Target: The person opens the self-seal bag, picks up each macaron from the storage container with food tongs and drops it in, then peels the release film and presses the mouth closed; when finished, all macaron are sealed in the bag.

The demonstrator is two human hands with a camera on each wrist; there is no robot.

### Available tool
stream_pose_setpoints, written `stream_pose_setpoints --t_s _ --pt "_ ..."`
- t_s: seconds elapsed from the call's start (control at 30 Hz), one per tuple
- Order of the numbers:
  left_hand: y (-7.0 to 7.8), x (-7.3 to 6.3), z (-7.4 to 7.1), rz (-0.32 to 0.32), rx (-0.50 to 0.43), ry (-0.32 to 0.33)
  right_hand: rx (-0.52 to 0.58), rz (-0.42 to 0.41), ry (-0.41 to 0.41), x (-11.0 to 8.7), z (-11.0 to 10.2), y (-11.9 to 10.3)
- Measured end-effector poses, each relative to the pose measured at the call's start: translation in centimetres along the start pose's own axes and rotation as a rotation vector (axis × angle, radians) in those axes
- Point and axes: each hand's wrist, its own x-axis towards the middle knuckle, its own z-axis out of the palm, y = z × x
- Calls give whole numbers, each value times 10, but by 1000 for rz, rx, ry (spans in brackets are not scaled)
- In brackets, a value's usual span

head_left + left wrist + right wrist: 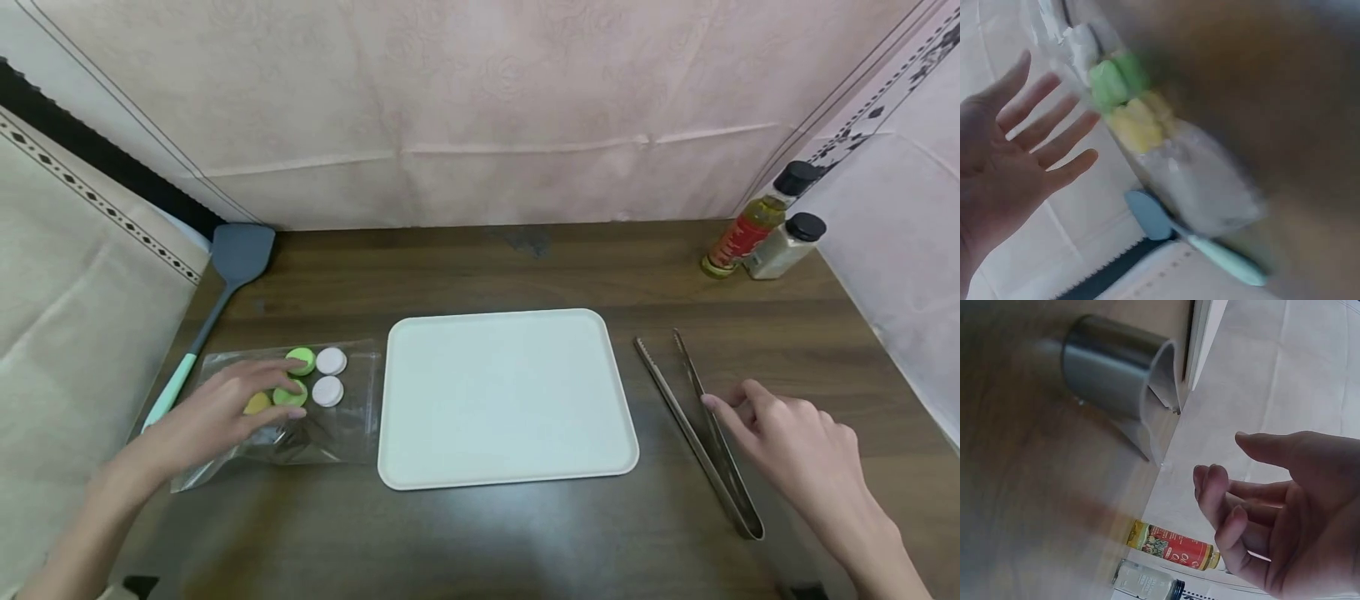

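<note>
A clear plastic bag (352,437) lies on the left of the table with white round pieces (331,361), green ones (302,360) and yellow ones (257,403) at it, looking like macarons. My left hand (232,396) hovers over this bag, fingers spread and relaxed, gripping nothing; its fingertips overlap the green pieces in the head view. On the right lie metal tongs (693,437), their tips spread and pointing away from me. Just right of them is my right hand (806,446), empty, with loosely curled fingers and its thumb right by one arm of the tongs.
A white rectangular tray (510,400) occupies the table's middle. Along the left edge lies a spatula (242,254) with a mint handle. At the back right stand an oil bottle (738,242) and a black-lidded jar (780,250). Pale cloth (480,108) walls the back and sides.
</note>
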Motion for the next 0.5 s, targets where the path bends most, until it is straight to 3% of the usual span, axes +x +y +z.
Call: stream_pose_setpoints --t_s 0.1,0.27,0.37,0.5 --pt "3 24 -5 -14 -15 -56 10 -2 16 -3 0 0" --pt "0 62 0 -77 -35 -63 16 -12 19 -6 0 1" --pt "-7 77 3 -114 -55 -81 16 -23 9 -6 3 1" --pt "-16 90 6 -150 -107 -170 17 -41 -6 -4 7 0"
